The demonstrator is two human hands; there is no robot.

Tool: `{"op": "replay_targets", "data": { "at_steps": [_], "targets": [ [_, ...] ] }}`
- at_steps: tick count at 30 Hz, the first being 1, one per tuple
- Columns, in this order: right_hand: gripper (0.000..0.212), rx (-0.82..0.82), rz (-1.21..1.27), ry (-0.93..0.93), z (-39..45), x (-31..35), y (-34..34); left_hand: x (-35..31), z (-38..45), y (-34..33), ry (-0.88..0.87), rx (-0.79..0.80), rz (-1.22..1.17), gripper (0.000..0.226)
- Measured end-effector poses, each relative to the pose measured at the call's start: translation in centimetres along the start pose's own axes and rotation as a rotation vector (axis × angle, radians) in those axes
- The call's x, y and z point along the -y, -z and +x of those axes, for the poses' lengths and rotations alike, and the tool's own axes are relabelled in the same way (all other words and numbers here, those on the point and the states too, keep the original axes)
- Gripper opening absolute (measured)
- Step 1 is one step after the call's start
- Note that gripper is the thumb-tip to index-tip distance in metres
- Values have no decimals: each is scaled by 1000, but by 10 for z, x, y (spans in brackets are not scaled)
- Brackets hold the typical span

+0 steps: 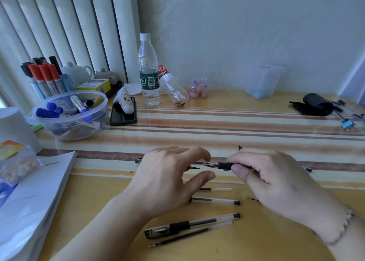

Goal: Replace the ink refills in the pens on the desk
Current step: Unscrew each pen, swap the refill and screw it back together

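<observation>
The right hand (276,179) grips a pen (224,165) above the middle of the worktop (217,122). Its fingers (240,171) are closed around the black rubber grip section, and the metal tip points left toward the left hand (167,178). The rear of the barrel is hidden inside the right palm.

The left hand hovers just left of the tip. Its fingers are spread and curved, with the thumb apart from the forefinger, and they hold nothing. A small dark part (193,168) lies on the worktop just beside the left forefinger; its type cannot be told.

Further pen parts lie on the worktop near the front edge:
- A clear barrel (215,200) with a black end cap lies below the hands, roughly level.
- A short clear tube (216,189) lies just behind it.
- A capped pen (189,225) with a black grip and clear barrel lies tilted, cap end to the lower left.
- A loose refill (189,234) lies just beside the capped pen, parallel to it, with dark ink along most of its length and its tip to the lower left.

A water bottle (149,71) stands upright at the rear. A clear bowl (70,114) of markers sits at the left.
</observation>
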State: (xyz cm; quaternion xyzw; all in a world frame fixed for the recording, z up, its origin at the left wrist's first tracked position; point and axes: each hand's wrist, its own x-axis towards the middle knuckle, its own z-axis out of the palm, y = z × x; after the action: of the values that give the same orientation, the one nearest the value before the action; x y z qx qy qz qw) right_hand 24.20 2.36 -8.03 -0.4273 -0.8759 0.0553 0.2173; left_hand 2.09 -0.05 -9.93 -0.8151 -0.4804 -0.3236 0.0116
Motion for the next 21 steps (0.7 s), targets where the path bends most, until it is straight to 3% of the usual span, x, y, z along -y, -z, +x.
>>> {"op": "replay_targets", "data": {
  "at_steps": [12,16,21],
  "targets": [
    [14,-188,103,80,1,8,-4,-2,3,1,-23,77,-87,22],
    [50,-92,53,24,1,-1,-2,2,2,0,4,48,-133,24],
    [23,-203,16,-8,2,-5,-1,8,1,0,38,26,-186,20]
  ]
}}
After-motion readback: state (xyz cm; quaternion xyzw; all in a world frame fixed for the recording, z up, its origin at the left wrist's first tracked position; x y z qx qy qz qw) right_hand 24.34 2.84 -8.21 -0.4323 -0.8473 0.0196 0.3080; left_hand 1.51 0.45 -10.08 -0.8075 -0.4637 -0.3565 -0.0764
